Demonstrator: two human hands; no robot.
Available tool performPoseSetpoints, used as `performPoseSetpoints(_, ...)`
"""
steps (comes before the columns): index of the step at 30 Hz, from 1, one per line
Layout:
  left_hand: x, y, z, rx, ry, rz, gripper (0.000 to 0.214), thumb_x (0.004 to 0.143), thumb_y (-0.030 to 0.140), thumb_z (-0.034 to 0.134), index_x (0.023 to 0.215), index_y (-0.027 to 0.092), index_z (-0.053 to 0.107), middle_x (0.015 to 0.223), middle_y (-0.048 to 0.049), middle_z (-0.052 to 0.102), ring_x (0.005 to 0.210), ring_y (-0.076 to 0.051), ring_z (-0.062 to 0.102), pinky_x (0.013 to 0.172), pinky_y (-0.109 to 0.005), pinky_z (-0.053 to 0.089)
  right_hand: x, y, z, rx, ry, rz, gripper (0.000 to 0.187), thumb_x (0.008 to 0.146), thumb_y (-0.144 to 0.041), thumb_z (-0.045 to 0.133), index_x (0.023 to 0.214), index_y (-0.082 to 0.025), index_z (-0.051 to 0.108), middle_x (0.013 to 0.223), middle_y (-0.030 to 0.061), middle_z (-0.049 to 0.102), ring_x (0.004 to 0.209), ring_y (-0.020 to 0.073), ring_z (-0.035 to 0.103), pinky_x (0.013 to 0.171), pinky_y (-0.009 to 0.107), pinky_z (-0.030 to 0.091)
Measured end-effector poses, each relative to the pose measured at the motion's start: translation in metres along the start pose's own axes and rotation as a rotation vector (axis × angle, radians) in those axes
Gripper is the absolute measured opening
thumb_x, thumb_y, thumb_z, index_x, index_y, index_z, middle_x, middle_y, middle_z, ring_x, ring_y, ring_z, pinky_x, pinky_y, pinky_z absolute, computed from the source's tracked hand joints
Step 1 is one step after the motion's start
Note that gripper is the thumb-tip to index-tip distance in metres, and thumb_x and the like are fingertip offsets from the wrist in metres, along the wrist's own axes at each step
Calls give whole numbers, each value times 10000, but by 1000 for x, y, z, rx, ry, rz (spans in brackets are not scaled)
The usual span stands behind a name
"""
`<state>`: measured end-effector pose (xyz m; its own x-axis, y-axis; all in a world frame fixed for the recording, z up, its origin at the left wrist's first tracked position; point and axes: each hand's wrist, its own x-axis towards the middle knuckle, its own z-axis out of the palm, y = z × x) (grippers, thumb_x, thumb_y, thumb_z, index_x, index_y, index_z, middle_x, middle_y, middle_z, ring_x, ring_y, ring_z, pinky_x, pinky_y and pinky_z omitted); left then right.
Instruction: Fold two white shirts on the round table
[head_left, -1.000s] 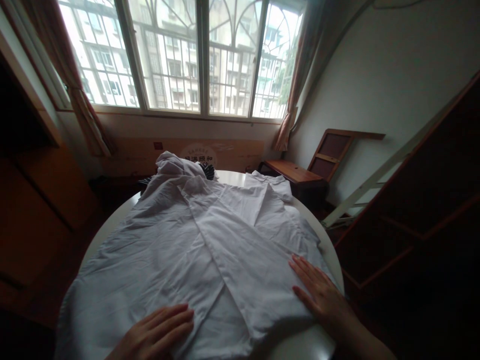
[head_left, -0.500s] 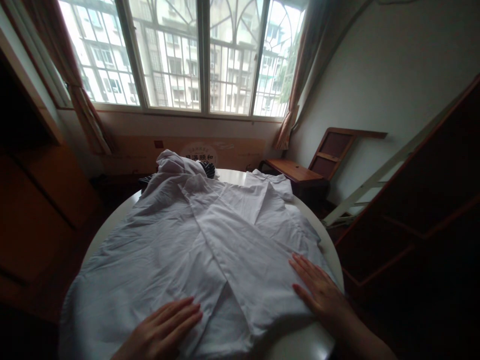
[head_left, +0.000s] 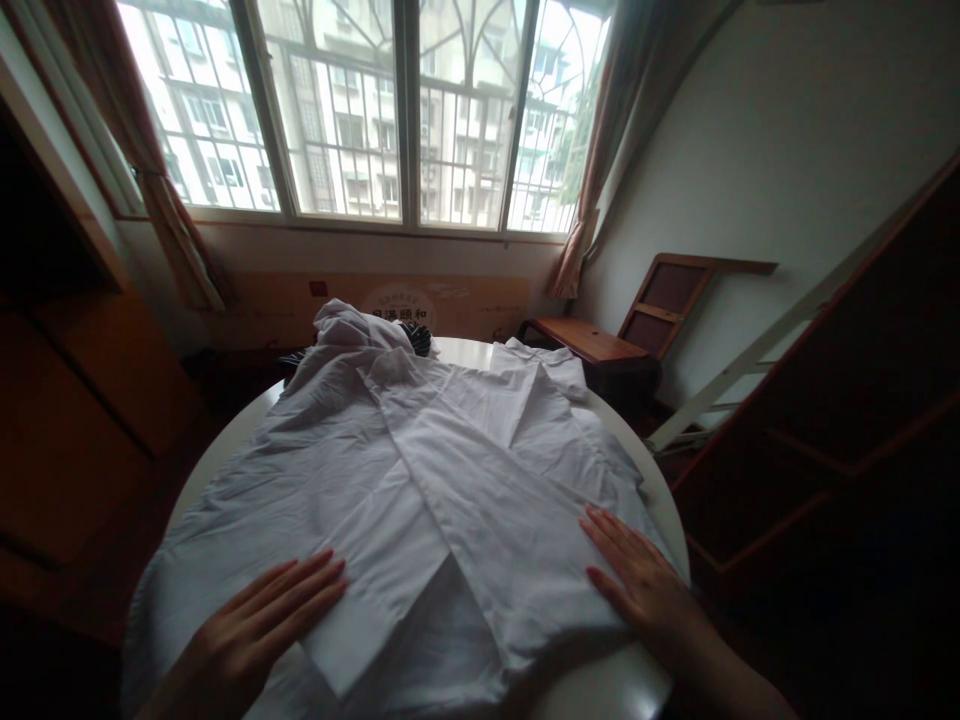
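Note:
A white cloth garment [head_left: 330, 480], apparently a long-sleeved coat or shirt, lies spread over a round white table [head_left: 217, 455]. Two sleeve-like strips run across its front toward me. My left hand [head_left: 251, 620] rests flat on the cloth at the lower left, fingers stretched out beside the end of the left strip. Flat on the lower right part of the garment lies my right hand [head_left: 637, 580], its fingers extended and slightly apart. Neither hand grips anything. At the far side the cloth is bunched up, with a black-and-white striped item [head_left: 417, 338] partly showing beneath it.
Beyond the table's far right edge stands a wooden chair or bench [head_left: 592, 340]. A pale ladder-like frame [head_left: 739, 375] leans at the right, near a large dark wooden panel [head_left: 840, 440]. Wooden cabinets [head_left: 82, 400] stand at the left, and barred windows [head_left: 337, 120] lie ahead.
My left hand has slid left and slightly up across the cloth, and more of the left strip's lower end now shows. My right hand has stayed nearly in place.

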<state>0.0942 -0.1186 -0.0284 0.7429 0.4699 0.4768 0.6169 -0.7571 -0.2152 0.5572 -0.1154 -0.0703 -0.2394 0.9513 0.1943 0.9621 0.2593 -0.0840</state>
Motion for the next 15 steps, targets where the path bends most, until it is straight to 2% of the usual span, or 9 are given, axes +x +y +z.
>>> performPoseSetpoints(5,1,-7,-4,7,-56,10,434,865,202,351,1286,290,409,1227,38,541,1069,-124,551,882,-207,458,1,-2,-3,6,-16,13,530,854,-484,328,1316,-233,394,1383,59,360,1275,239,308,1004,464,309)
performPoseSetpoints(10,1,-8,0,-74,-67,16,386,858,210,415,1226,306,486,1156,47,597,1007,-115,590,825,-167,486,1,-3,-3,14,-3,12,525,854,-480,331,1318,-241,390,1382,55,364,1274,239,310,1009,464,301)
performPoseSetpoints(15,1,-6,1,-168,-92,-25,379,852,217,438,1218,299,497,1155,33,603,1023,-116,582,826,-159,484,1,-1,-1,15,-2,4,533,852,-479,331,1315,-222,397,1379,70,369,1273,242,313,1002,461,311)
